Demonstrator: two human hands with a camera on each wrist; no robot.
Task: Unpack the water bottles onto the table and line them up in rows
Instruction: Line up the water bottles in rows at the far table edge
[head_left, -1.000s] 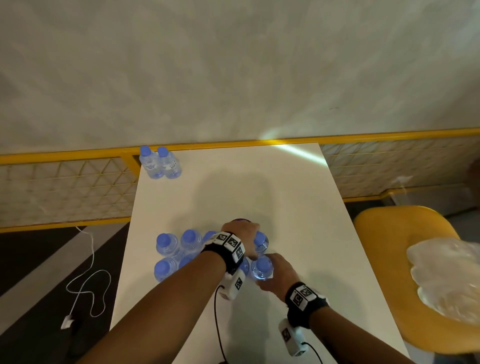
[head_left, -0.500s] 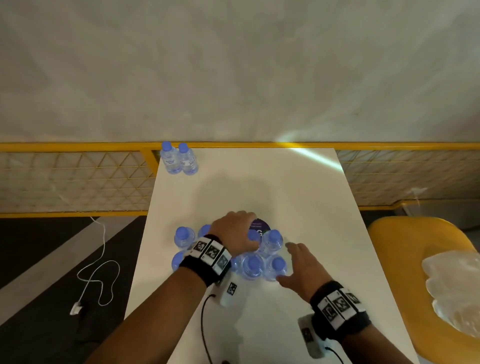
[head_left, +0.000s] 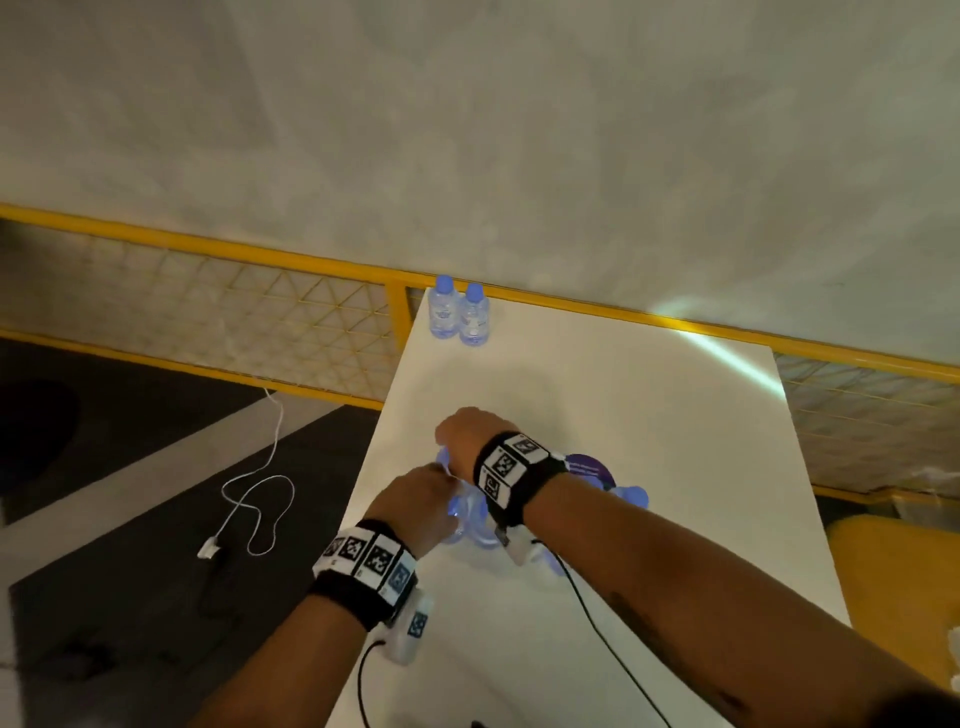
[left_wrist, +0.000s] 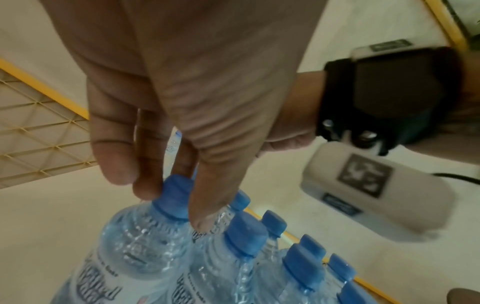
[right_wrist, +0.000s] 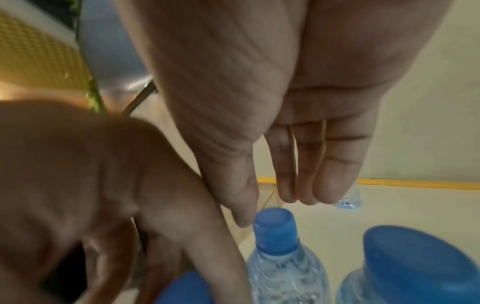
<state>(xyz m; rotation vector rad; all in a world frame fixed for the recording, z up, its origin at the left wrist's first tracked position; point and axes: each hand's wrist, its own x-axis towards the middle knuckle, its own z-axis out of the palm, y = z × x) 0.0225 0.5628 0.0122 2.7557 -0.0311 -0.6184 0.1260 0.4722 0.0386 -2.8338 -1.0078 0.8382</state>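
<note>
Head view: looking down on a long white rectangular table (head_left: 597, 389), both forearms reaching in, right crossing over left.
Left hand (head_left: 415, 501): pinching the blue screw cap (left_wrist: 175, 198) of a clear plastic water bottle with a white label (left_wrist: 135, 244) between thumb and fingertips (left_wrist: 145, 187); working at the left side of the cluster, near the table's left edge.
Right hand (head_left: 462, 434): hovering just over the far-left bottle of the cluster, fingers (right_wrist: 311, 168) hanging straight and together above a blue cap (right_wrist: 275, 230), gripping nothing.
Cluster of clear blue-capped bottles (left_wrist: 259, 257): standing packed cap to cap around mid-table, touching one another, mostly hidden under the hands in the head view.
Purple round disc (head_left: 587, 467): lying just behind the right wrist, partly hidden.
Pair of clear blue-capped bottles (head_left: 460, 317): standing upright side by side, touching, at the far left corner, close to both edges.
Open room: bare white surface lying between pair and cluster, and across the far right half.
Edges: yellow metal rail with mesh (head_left: 260, 312) running just beyond the far edge; dark floor with a loose white cable (head_left: 254, 499) dropping away left; yellow seat (head_left: 893, 571) sitting off the right edge.
</note>
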